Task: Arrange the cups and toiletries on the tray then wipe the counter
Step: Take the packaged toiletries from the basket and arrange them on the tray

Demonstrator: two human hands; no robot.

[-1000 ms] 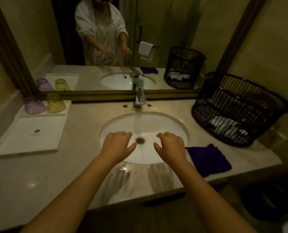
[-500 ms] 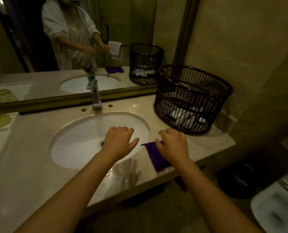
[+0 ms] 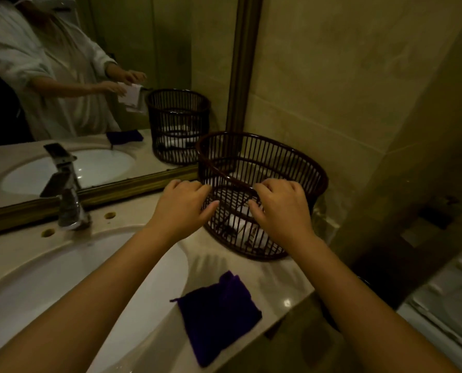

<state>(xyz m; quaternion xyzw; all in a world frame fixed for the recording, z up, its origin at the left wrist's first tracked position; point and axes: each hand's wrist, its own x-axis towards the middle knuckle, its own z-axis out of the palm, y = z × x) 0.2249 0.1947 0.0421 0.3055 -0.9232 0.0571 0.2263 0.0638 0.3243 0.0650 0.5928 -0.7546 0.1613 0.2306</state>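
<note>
A dark slatted basket (image 3: 300, 168) stands at the right end of the beige counter (image 3: 275, 275), against the wall, with white packets (image 3: 240, 224) lying in its bottom. My left hand (image 3: 182, 207) hovers at the basket's near-left rim, fingers curled and apart, holding nothing. My right hand (image 3: 282, 207) hovers over the near rim in the same loose pose, also holding nothing. A purple cloth (image 3: 219, 316) lies flat on the counter's front edge, below and between my forearms. The tray and cups are out of view.
A white oval sink (image 3: 63, 278) fills the counter's left part, with a chrome faucet (image 3: 68, 200) behind it. A gold-framed mirror (image 3: 103, 189) runs along the back. A tiled wall (image 3: 345, 90) stands to the right. A toilet (image 3: 453, 300) sits low right.
The view has swung right, so the tray and cups left the frame. Both hands moved from above the sink, past the purple cloth, up to the basket's rim.
</note>
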